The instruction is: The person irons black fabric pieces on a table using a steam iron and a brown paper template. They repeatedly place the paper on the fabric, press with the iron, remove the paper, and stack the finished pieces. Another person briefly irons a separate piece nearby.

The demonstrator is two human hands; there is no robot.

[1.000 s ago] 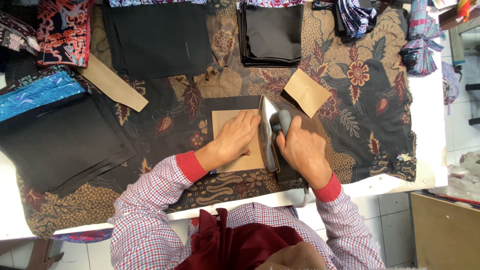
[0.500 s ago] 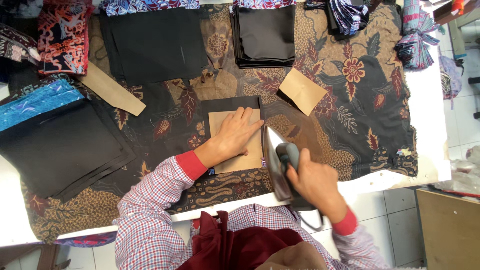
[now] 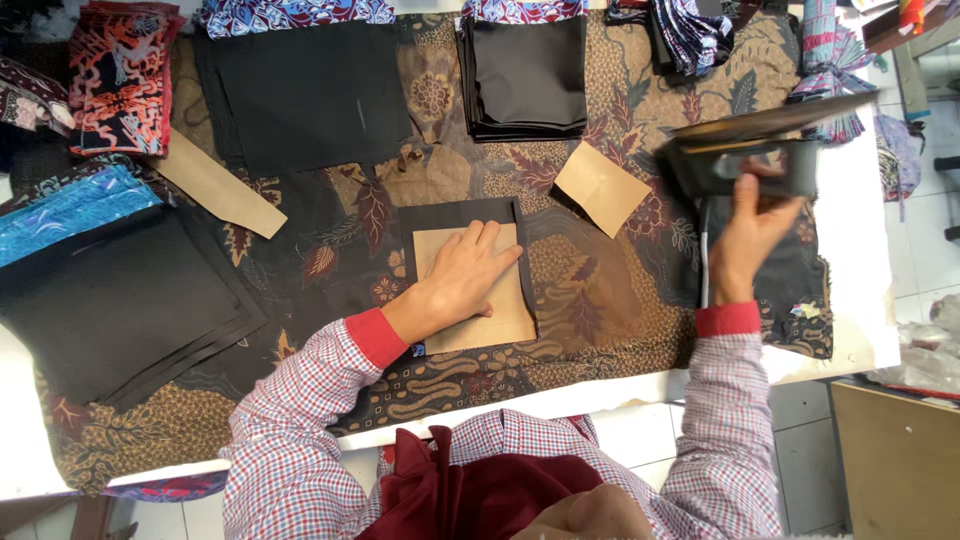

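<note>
Iron [image 3: 745,150]: up off the cloth, tipped on its side, gripped by right hand [image 3: 745,235] at the handle.
Left hand [image 3: 462,275]: flat, fingers spread open, pressing brown paper [image 3: 510,310].
Black cloth piece [image 3: 450,212]: under the paper, edges peeking out past the fingertips.
Done: paper set square on the black piece, by the look of it.
Left: black stack [image 3: 530,75] beyond the fingers, likely waiting.
</note>
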